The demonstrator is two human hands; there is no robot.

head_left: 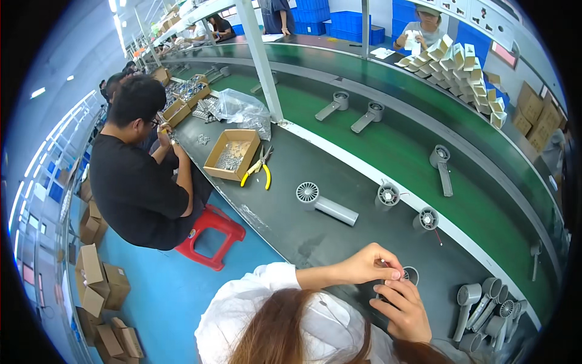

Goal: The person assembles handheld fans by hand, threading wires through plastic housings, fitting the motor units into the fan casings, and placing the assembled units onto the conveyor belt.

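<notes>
Grey fan part [411, 276] pinched between both hands' closed fingers [388, 274].

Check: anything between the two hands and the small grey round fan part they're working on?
Nothing visible. The left hand pinches at the small grey round fan part from the left; the right hand touches it from below. Both are already on it.
</notes>
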